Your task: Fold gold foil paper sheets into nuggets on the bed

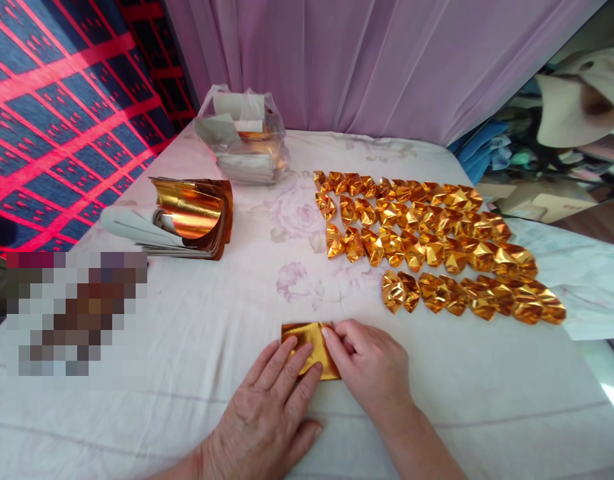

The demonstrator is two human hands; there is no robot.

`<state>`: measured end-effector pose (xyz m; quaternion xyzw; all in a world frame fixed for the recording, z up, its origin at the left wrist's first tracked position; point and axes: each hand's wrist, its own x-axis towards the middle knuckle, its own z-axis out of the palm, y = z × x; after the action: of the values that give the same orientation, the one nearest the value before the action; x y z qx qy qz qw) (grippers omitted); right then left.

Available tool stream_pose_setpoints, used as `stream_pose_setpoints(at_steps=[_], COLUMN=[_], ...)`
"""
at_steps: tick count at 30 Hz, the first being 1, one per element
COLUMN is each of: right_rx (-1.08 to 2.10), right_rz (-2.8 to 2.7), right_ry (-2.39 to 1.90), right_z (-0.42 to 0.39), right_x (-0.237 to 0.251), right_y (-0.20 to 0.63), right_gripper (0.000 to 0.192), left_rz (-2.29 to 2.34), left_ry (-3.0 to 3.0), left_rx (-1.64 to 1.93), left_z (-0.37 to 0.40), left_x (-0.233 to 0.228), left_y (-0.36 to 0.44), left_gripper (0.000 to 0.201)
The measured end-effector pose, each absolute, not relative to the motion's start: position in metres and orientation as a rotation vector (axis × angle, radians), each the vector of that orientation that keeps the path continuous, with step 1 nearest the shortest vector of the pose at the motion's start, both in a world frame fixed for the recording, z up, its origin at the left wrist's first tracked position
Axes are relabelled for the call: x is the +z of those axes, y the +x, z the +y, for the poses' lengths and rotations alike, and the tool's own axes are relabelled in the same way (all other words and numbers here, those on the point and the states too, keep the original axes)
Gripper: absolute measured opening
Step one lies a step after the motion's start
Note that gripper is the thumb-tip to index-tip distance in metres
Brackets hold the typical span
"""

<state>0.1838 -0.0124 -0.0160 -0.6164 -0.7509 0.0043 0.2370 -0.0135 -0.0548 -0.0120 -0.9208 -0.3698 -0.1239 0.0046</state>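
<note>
We are seeing two bare hands coming into view from about six o'clock. The left hand (271, 413) is showing its back, with broad fingers, short trimmed unpainted nails and creased knuckles. The right hand (369, 363), toward five o'clock, is showing the same plain short nails. We are seeing no rings, watch or bracelet on either one. Both forearms are showing bare to the lower edge, with no sleeve or cuff appearing anywhere.

Both hands (319, 373) pressing gold foil sheet (311, 347) flat.
</note>
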Motion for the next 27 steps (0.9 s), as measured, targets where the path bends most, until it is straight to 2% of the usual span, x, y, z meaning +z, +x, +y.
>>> stream_pose_setpoints(at_steps=[27], right_rx=[-0.008], right_rz=[-1.985], right_ry=[-1.769], right_z=[-0.01], right_x=[-0.0161], right_y=[0.1833], right_gripper=[0.04], left_rz=[-1.179], left_ry=[-2.884], left_rx=[-0.355], left_z=[-0.0549], left_x=[-0.0098], left_y=[-0.0131], left_gripper=[0.059])
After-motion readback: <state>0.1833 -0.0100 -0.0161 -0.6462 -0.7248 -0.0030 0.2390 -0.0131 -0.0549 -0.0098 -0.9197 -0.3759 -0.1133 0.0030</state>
